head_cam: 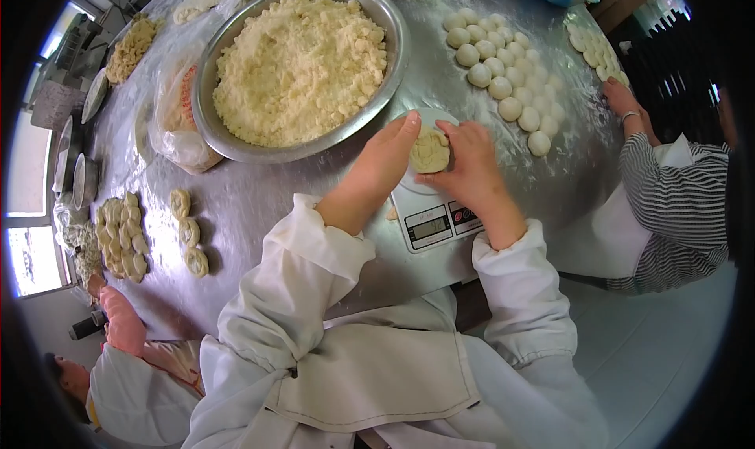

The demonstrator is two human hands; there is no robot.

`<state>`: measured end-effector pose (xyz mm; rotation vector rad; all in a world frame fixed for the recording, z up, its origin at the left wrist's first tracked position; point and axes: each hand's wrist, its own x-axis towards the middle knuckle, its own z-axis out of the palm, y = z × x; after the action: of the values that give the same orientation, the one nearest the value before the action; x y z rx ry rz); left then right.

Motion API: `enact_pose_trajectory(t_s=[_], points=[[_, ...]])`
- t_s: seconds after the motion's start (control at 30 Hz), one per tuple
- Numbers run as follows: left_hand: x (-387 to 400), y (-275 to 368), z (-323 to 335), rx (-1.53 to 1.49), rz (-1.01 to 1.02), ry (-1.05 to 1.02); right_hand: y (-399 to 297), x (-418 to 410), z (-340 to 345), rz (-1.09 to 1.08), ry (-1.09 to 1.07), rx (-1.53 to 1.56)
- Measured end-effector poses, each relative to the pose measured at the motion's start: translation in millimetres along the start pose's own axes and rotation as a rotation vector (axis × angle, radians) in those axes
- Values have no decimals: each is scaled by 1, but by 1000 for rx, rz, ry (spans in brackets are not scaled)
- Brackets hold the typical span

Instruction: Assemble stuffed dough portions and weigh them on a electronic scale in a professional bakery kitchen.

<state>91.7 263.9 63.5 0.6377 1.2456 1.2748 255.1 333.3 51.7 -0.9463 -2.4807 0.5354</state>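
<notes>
A flattened round dough piece [429,151] is between my two hands, above the plate of a white digital kitchen scale [416,236]. My left hand [383,157] holds it from the left, with the thumb along its upper edge. On the other side my right hand [475,163] curves its fingers and thumb around the dough. Whether the dough rests on the plate cannot be told. Lit digits show on the scale's display. Beyond my left hand stands a wide steel bowl [383,104] heaped with pale yellow crumbly filling [301,71].
White dough balls [510,71] lie in rows on the floured steel table [259,213]. At left are three filled dough rounds [189,234], coiled dough pieces [122,236] and a plastic bag [183,119]. Co-workers stand at right [672,207] and lower left [141,390].
</notes>
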Motion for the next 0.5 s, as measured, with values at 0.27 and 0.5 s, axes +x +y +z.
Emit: enact_pose_trajectory(t_s=[0.27,0.5], points=[[-25,31,0,-322,-177,16,-34,7,-27,22,12,227],[-60,44,-7,-778,-58,41,-87,27,-35,-132,21,298]])
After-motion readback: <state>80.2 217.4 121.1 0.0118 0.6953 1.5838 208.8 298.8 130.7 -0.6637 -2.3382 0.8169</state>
